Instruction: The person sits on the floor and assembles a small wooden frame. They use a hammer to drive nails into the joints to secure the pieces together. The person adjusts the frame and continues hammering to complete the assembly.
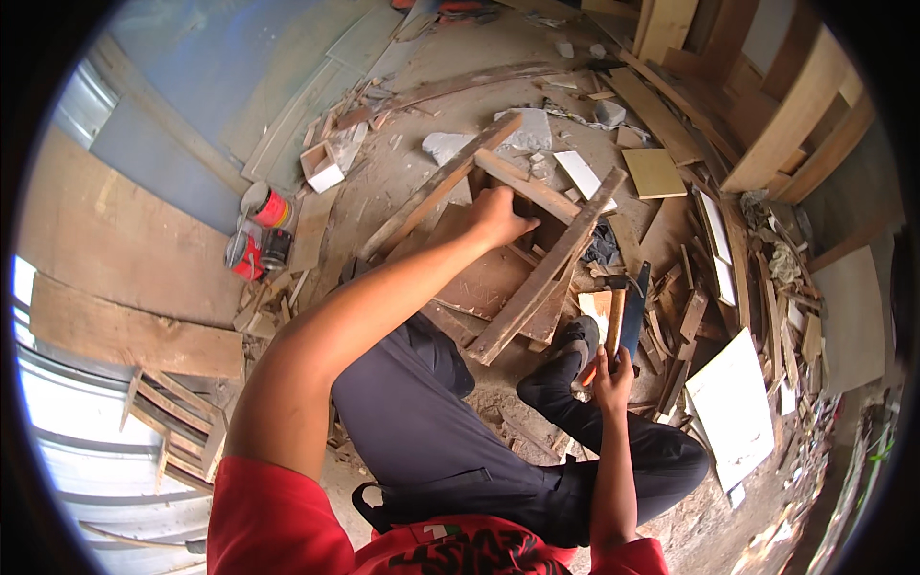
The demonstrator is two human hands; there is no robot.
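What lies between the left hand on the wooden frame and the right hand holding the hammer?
In the head view, the frame's long diagonal plank crosses between left hand and right hand.

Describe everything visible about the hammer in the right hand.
The hammer has a pale wooden handle and a dark metal head at the top, near scattered wood scraps. It stands roughly upright, head pointing away from the person. The right hand grips the handle's lower end, above the person's dark shoe. A dark flat blade-like piece lies alongside it.

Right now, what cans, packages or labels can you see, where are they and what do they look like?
Upper can: on the ground left of the wooden frame, round, red label, pale lid.
Lower can: just below it, round, red label.
Dark can: between them, small, black.
No signs or screens.
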